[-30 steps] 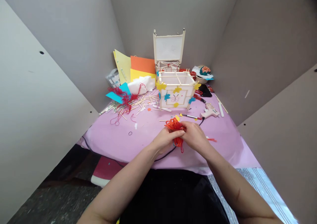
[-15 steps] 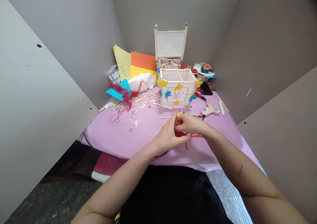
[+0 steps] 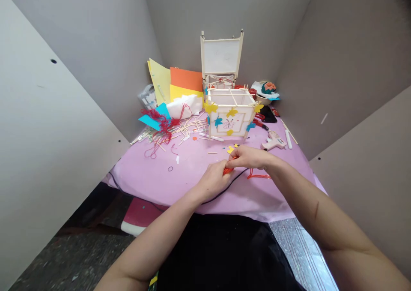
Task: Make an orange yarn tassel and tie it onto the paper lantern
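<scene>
Red-orange yarn bundle (image 3: 227, 171), now more hidden, is enclosed by the left hand (image 3: 213, 179) and pinched in the grip of the right hand (image 3: 248, 157) above the pink cloth-covered surface (image 3: 144, 175); tighter gathering is suggested.

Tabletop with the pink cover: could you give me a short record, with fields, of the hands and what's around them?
Left hand: wrapped around orange-red yarn
Right hand: fingers pinching the same yarn
Beyond hands: stick-framed box with paper leaves
Box's left: loose sticks, tangled dark-red yarn
Box's right: pale pink glue gun
</scene>
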The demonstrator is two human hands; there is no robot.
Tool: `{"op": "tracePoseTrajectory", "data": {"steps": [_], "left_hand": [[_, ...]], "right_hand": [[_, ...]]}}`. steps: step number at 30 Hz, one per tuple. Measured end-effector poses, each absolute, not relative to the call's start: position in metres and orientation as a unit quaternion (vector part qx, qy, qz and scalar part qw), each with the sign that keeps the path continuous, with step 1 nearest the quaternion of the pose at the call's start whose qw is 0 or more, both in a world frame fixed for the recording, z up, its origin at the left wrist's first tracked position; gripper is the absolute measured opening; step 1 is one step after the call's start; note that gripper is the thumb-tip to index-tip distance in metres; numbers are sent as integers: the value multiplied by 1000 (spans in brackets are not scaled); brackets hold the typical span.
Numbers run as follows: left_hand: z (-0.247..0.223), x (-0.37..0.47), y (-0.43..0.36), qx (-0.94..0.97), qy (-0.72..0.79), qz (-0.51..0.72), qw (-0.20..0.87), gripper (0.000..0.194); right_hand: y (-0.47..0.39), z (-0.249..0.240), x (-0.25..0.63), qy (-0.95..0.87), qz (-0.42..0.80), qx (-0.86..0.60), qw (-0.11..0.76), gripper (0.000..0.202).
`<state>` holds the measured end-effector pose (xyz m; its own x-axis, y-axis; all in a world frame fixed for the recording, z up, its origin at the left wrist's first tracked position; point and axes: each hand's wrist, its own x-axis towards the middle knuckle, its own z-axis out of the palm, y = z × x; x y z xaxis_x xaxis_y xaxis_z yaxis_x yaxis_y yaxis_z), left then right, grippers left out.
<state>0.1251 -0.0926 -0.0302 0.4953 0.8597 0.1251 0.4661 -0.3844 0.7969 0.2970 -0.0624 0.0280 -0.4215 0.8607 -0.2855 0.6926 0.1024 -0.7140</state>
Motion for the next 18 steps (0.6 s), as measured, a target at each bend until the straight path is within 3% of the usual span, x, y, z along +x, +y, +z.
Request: {"op": "tracePoseTrajectory", "data": {"steps": [4, 9, 18], "left_hand": [[-31, 126, -91, 777, 437, 294, 345, 19], [-28, 128, -89, 780, 469, 304, 282, 20], [-26, 126, -94, 753, 455, 325, 347, 15]], "right_hand": [[-65, 34, 302, -739, 414, -512, 146, 34], [-81, 45, 299, -775, 244, -533, 237, 34], [-92, 42, 290, -844, 174, -463, 207, 11]]}}
